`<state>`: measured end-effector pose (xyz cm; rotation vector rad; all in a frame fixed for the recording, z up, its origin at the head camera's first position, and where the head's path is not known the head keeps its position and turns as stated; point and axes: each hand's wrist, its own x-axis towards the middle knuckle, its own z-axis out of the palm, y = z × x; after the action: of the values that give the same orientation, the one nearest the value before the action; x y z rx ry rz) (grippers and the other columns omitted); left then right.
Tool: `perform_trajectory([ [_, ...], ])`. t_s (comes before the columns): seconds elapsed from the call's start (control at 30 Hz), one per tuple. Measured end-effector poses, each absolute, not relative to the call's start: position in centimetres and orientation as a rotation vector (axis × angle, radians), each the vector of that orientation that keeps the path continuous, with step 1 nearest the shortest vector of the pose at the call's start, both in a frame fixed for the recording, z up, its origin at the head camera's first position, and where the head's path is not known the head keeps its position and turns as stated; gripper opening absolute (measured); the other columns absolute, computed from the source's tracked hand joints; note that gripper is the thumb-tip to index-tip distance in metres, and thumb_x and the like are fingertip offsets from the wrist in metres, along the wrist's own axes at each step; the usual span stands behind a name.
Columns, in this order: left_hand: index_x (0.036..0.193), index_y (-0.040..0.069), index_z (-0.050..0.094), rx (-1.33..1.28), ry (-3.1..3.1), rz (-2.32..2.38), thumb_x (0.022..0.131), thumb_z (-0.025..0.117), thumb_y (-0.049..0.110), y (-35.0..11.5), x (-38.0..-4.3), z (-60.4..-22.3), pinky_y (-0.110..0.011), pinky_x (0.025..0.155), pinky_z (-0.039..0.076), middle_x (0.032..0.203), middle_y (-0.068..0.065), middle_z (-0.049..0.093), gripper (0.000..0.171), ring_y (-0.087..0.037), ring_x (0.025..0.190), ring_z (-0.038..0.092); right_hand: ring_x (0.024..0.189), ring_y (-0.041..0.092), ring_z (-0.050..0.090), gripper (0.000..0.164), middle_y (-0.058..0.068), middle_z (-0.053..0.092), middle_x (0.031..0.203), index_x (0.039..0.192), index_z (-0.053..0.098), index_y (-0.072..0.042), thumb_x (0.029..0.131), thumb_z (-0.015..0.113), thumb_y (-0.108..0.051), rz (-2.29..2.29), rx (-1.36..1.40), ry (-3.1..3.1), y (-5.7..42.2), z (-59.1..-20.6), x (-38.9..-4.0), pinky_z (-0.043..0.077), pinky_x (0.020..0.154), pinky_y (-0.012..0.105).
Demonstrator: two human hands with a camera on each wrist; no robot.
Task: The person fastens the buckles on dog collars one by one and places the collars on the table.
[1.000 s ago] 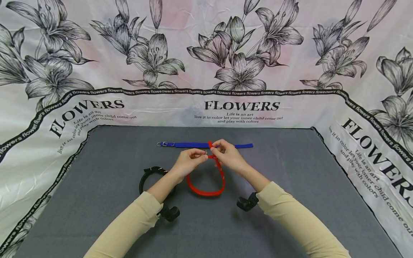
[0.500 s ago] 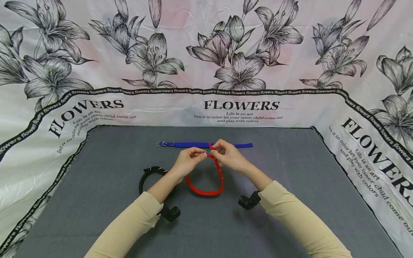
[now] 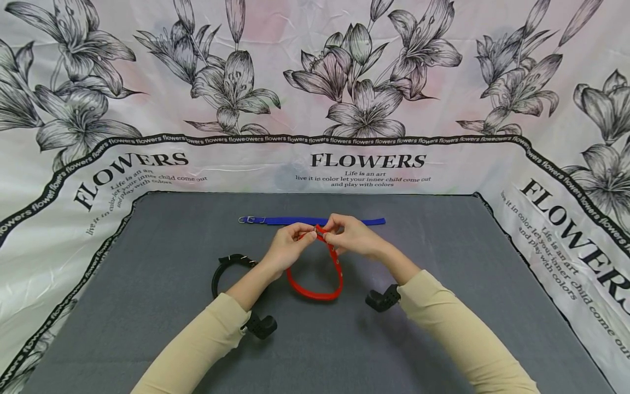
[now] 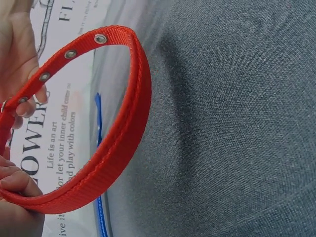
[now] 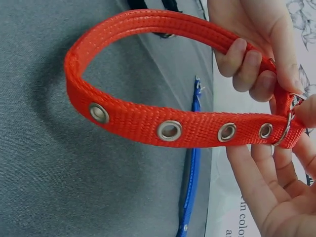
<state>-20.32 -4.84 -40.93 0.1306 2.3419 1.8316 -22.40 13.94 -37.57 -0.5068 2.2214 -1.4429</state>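
Note:
A red collar [image 3: 315, 296] with metal eyelets hangs as a loop below both hands, over the grey table. My left hand [image 3: 290, 245] pinches it by its metal buckle [image 5: 296, 100]; in the right wrist view, that hand's fingers [image 5: 247, 66] curl round the padded band. Close beside it, my right hand [image 3: 355, 236] pinches the strap's end where it passes through the buckle. Several eyelets show along the strap near the right hand in the left wrist view. The very tip of the strap is partly hidden by the thumbs.
A blue collar [image 3: 285, 221] lies stretched out behind the hands, its buckle to the left. Left of the red loop, a black collar [image 3: 216, 279] lies curled, partly behind the left forearm. Flower-printed cloth [image 3: 364, 109] rises behind the grey table [image 3: 443, 235].
The red strap end that stood up between the hands is now folded down at the buckle. My right hand has shifted slightly right; the left hand has stayed almost in place.

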Motion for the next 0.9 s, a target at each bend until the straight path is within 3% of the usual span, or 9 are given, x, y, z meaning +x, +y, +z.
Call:
perform_trajectory([
  [0.3, 0.109, 0.012, 0.066, 0.135, 2.318, 1.853, 0.087, 0.063, 0.032, -4.9, -20.1, -40.8, -0.026, 0.068, 0.042, 0.099, -0.003, 0.065, 0.029, -0.015, 0.086, 0.055, 0.076, 0.023, 0.062, 0.010, 0.011, 0.057, 0.085, 0.096, 0.057, -0.005, 0.088, 0.057, -0.011, -1.385, -0.529, 2.225, 14.1, -37.5, -22.4, 0.054, 0.070, 0.042],
  [0.47, 0.103, 0.016, 0.069, 0.138, 2.346, 1.806, 0.086, 0.064, 0.033, -5.2, -20.3, -40.8, -0.029, 0.071, 0.044, 0.096, 0.000, 0.066, 0.025, -0.015, 0.085, 0.056, 0.076, 0.021, 0.061, 0.011, 0.010, 0.056, 0.087, 0.099, 0.057, -0.006, 0.090, 0.056, -0.013, -1.355, -0.584, 2.255, 14.1, -37.8, -22.4, 0.055, 0.070, 0.041],
  [0.77, 0.099, 0.014, 0.071, 0.122, 2.387, 1.736, 0.084, 0.067, 0.036, -5.8, -20.4, -40.9, -0.027, 0.062, 0.040, 0.092, 0.000, 0.066, 0.026, -0.016, 0.077, 0.050, 0.080, 0.022, 0.061, 0.018, 0.016, 0.054, 0.097, 0.108, 0.055, -0.008, 0.091, 0.056, -0.015, -1.356, -0.577, 2.285, 14.0, -38.6, -22.1, 0.054, 0.069, 0.037],
  [0.9, 0.097, 0.013, 0.071, 0.118, 2.385, 1.746, 0.084, 0.067, 0.034, -5.8, -20.3, -41.0, -0.026, 0.062, 0.039, 0.091, -0.001, 0.066, 0.025, -0.017, 0.077, 0.050, 0.075, 0.021, 0.060, 0.018, 0.011, 0.055, 0.094, 0.106, 0.052, -0.007, 0.090, 0.057, -0.015, -1.377, -0.550, 2.295, 13.9, -38.9, -22.1, 0.053, 0.072, 0.046],
])
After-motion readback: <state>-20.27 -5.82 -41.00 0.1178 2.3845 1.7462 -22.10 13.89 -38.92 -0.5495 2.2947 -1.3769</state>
